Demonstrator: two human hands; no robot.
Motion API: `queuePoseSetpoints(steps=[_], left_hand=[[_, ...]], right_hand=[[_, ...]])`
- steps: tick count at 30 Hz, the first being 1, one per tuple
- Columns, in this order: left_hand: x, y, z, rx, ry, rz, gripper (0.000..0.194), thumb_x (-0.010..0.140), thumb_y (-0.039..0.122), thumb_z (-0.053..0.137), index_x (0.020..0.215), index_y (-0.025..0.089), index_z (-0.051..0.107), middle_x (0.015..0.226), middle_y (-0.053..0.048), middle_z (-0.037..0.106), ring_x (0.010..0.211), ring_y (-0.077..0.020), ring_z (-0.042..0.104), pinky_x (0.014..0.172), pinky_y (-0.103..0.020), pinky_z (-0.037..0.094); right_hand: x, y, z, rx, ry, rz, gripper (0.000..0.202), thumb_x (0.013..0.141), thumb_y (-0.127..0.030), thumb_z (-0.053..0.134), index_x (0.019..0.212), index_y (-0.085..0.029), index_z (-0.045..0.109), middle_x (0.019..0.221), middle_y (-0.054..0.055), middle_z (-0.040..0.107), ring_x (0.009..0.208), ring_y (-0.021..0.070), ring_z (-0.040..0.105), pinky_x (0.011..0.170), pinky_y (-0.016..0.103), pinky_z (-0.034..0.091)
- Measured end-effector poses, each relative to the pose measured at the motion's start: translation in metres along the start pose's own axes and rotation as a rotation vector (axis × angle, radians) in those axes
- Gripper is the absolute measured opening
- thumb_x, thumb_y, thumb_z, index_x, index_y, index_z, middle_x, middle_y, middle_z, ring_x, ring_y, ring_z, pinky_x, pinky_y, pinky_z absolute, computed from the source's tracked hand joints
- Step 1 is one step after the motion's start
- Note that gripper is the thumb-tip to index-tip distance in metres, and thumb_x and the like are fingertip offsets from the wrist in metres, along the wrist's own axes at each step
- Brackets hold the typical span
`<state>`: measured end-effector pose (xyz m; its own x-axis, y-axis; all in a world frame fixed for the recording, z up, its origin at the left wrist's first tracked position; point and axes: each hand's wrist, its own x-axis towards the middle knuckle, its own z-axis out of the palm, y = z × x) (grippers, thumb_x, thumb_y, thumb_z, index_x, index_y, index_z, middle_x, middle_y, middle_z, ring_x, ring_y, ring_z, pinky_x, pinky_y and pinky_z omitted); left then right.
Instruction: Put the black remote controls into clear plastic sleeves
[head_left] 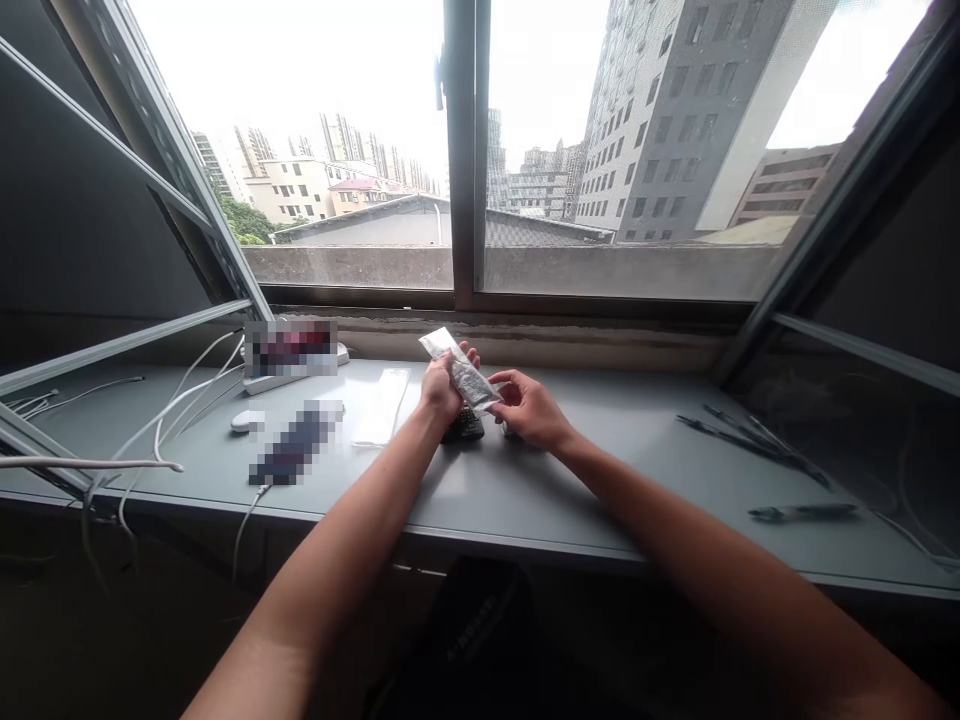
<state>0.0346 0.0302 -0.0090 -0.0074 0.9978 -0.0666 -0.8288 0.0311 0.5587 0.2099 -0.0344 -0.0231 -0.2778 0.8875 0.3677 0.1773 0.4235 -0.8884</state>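
So the silvery packet (471,380) is up above the black gadget (465,432), left hand (441,388) wrapped around it, right hand (531,408) pinching its near end. Plastic sleeve (382,408) lies left of the gadget, pen (804,513) well off right of it.

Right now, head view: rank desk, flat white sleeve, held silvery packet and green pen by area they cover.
Largest to smallest:
1. Desk
2. Silvery packet and flat white sleeve: too alike to rank
3. Green pen, long but thin
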Motion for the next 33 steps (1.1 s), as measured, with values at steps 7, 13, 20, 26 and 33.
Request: queuePoseSetpoints(steps=[7,13,20,26,33], left_hand=[[-0.010,-0.009,0.004,0.117,-0.067,-0.011,0.014,0.106,0.020,0.064,0.116,0.015,0.070,0.083,-0.006,0.072,0.068,-0.0157,0.070,0.075,-0.031,0.062],[-0.015,-0.012,0.012,0.146,-0.116,-0.040,0.012,0.104,0.013,0.063,0.113,0.013,0.072,0.093,-0.010,0.077,0.087,-0.0195,0.077,0.087,-0.033,0.063],[-0.004,0.006,0.007,-0.008,0.025,-0.036,0.031,0.111,0.023,0.050,0.127,0.012,0.074,0.096,-0.013,0.080,0.088,-0.0209,0.078,0.091,-0.033,0.063],[-0.005,0.003,0.005,0.002,0.031,-0.020,0.022,0.111,0.018,0.052,0.120,0.013,0.071,0.084,-0.007,0.073,0.072,-0.0156,0.072,0.084,-0.031,0.062],[-0.006,0.000,0.007,0.010,-0.035,-0.033,0.021,0.110,0.016,0.053,0.123,0.012,0.069,0.091,-0.010,0.076,0.081,-0.0191,0.077,0.085,-0.033,0.065]], right_hand=[[0.000,0.004,0.001,-0.206,0.108,-0.106,0.049,0.086,-0.034,0.083,0.131,-0.020,0.070,0.095,0.004,0.079,0.080,0.0204,0.072,0.079,0.034,0.058],[0.004,0.005,-0.007,-0.007,0.118,-0.002,0.050,0.084,-0.035,0.082,0.129,-0.019,0.068,0.086,0.001,0.078,0.073,0.0211,0.074,0.075,0.034,0.058],[0.000,-0.001,-0.004,-0.158,0.087,-0.108,0.037,0.088,-0.042,0.082,0.118,-0.021,0.075,0.082,0.000,0.071,0.073,0.0191,0.063,0.071,0.032,0.053],[-0.004,0.000,0.001,-0.245,0.076,-0.138,0.039,0.094,-0.043,0.075,0.126,-0.021,0.073,0.083,0.000,0.070,0.072,0.0197,0.062,0.071,0.032,0.051],[0.001,0.002,-0.008,-0.182,0.122,-0.104,0.044,0.092,-0.044,0.080,0.127,-0.019,0.072,0.082,0.000,0.070,0.075,0.0198,0.064,0.077,0.034,0.055]])
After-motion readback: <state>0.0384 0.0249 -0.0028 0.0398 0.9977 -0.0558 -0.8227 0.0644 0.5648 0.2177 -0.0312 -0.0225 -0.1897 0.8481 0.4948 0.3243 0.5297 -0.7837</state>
